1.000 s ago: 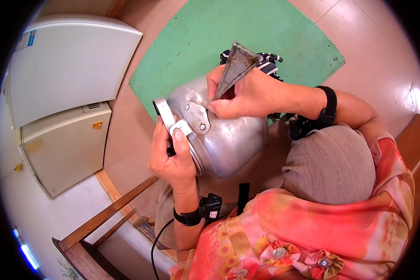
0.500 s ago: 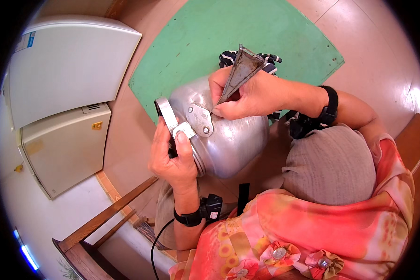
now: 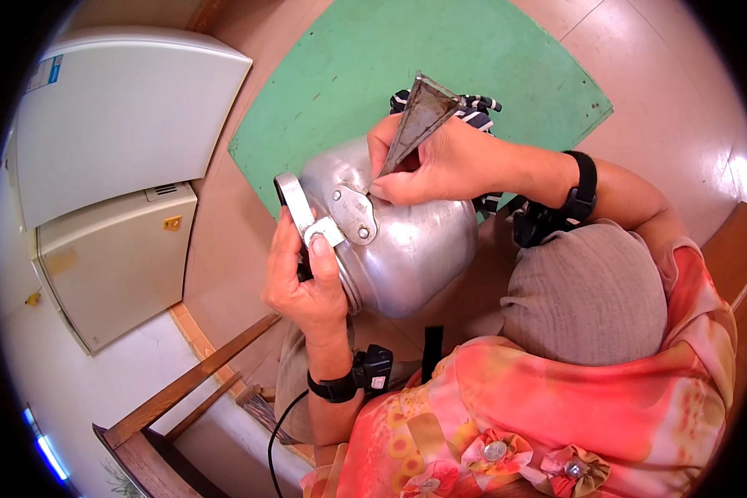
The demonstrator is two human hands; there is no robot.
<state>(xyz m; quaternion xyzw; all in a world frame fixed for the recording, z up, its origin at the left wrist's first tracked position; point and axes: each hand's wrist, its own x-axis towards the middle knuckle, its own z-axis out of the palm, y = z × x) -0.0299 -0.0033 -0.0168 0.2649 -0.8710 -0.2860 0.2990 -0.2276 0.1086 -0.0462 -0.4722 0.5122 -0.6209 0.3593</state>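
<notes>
A dented silver aluminium pot (image 3: 423, 249) lies tilted on its side in front of me. A riveted oval metal plate (image 3: 358, 217) sits on its wall, with a metal band handle (image 3: 297, 199) beside it at the mouth end. My left hand (image 3: 307, 278) is closed on that handle, thumb pressed on its pale square end. Between the fingers of my right hand (image 3: 440, 162) is a worn, triangular metal tool (image 3: 422, 120), its wide end up. Its narrow tip points at the pot wall close to the oval plate; fingers partly hide the contact.
Beneath the pot is a green board (image 3: 324, 100) on the tiled floor. A dark striped cloth (image 3: 477, 116) lies behind my right hand. Two pale cabinets (image 3: 124, 124) stand at the left, and a wooden chair frame (image 3: 191, 378) is at the lower left.
My right hand and the triangular tool have shifted slightly left and up along the pot wall. The left hand and the pot have barely moved.
</notes>
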